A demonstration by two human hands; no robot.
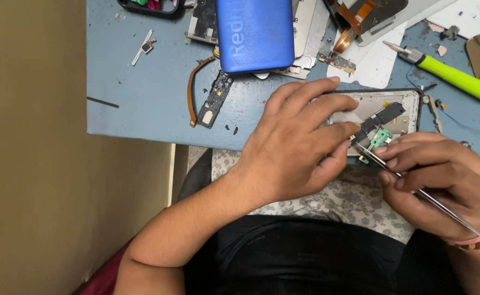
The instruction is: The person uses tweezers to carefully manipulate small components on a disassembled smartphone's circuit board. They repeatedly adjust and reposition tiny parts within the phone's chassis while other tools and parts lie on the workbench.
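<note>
An opened phone frame (409, 98) lies at the near edge of the blue worktable (141, 93). My left hand (300, 142) rests on it, fingers spread over its left part, pinning it down. My right hand (436, 180) grips thin metal tweezers (415, 188), whose tips reach a small green circuit board (381, 137) beside a black part (382, 116) inside the frame. The frame's lower left is hidden under my left hand.
A blue phone back cover (255, 34) lies on stacked metal plates at the back. A black board with an orange flex cable (214, 98) sits to the left. A screwdriver with a yellow-green handle (453, 75) lies at the right. Small loose parts are scattered about.
</note>
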